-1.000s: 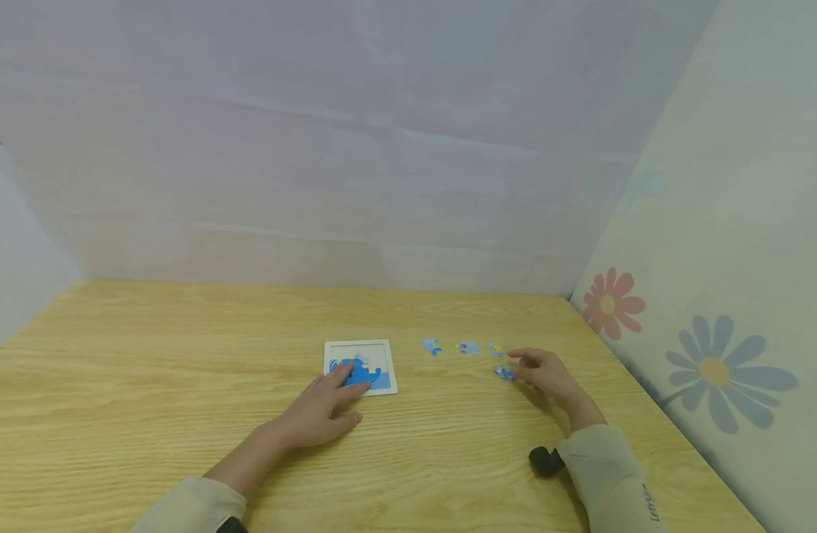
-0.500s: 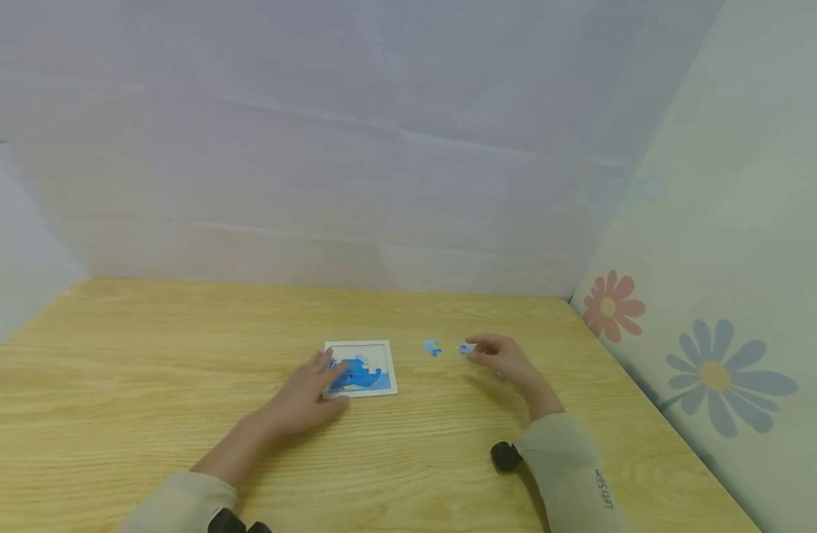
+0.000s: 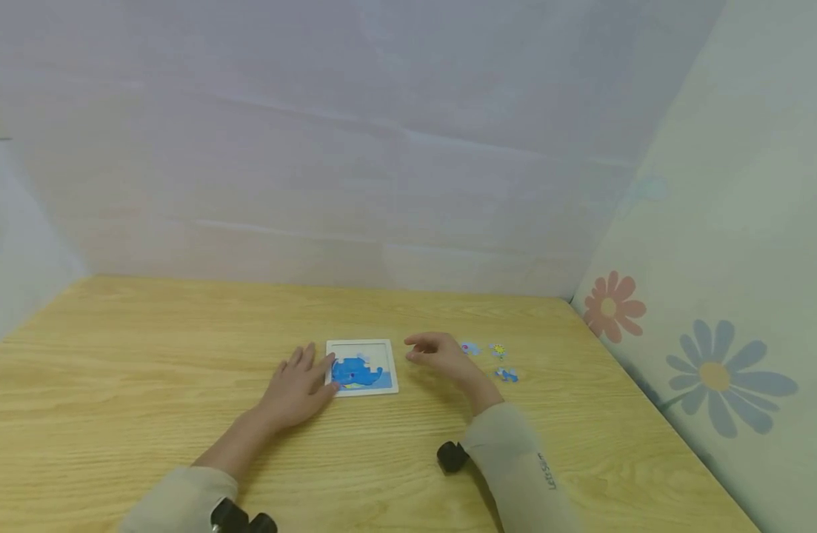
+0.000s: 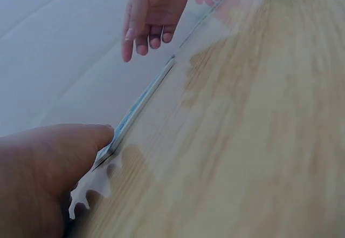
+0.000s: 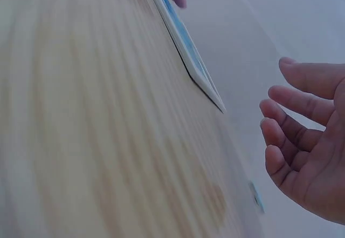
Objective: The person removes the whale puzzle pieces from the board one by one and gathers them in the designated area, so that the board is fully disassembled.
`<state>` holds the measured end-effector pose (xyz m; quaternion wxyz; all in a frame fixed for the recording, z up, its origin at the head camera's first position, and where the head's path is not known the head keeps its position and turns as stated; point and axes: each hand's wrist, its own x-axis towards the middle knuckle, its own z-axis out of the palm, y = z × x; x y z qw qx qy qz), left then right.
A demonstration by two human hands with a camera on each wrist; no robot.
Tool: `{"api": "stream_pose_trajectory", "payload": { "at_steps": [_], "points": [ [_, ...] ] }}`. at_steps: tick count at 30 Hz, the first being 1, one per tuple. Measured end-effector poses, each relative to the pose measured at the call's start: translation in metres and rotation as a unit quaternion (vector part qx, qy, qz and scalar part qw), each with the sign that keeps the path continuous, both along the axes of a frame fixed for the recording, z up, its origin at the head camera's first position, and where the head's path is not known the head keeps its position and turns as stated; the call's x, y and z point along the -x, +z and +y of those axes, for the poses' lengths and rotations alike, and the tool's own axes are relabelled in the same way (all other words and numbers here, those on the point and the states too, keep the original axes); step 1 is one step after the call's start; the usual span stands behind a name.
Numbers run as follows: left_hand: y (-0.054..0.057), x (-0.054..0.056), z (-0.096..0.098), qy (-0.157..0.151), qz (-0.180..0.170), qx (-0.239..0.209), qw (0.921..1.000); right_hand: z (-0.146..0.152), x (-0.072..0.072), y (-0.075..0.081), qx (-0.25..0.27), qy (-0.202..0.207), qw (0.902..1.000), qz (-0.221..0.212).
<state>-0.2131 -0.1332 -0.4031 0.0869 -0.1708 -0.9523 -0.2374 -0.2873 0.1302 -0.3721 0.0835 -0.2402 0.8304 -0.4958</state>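
A white-framed jigsaw puzzle (image 3: 363, 391) lies on the table, its lower part filled by a blue elephant picture and its upper part pale. At its left edge is my left hand (image 3: 296, 389), fingers spread, with the thumb and a fingertip on the frame. To the frame's right, my right hand (image 3: 443, 361) hovers over the table with loosely bent fingers (image 5: 280, 133) and nothing between them. It covers the spot where a light blue piece lay in the head view. A small puzzle piece (image 5: 257, 197) shows edge-on beyond that hand in the right wrist view.
Right of the right hand lie a piece with a pink spot (image 3: 471, 348), a piece with a yellow sun (image 3: 498, 351) and a blue-and-white piece (image 3: 506, 374). A pale wall sheet (image 3: 315, 185) rises behind the wooden table (image 3: 148, 355); a flowered one stands at right.
My right hand has moved left, from beside the sun piece past the pink-spotted one, to near the frame. The left hand has slid left off the picture to the frame's edge.
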Motion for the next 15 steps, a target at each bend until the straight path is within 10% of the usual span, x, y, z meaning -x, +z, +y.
{"api": "stream_pose_trajectory", "payload": {
  "at_steps": [15],
  "points": [
    [-0.003,-0.001,-0.001,0.011,-0.005,0.025,0.9996,-0.056,-0.001,-0.018,-0.023,-0.024,0.9989,-0.035]
  ]
}}
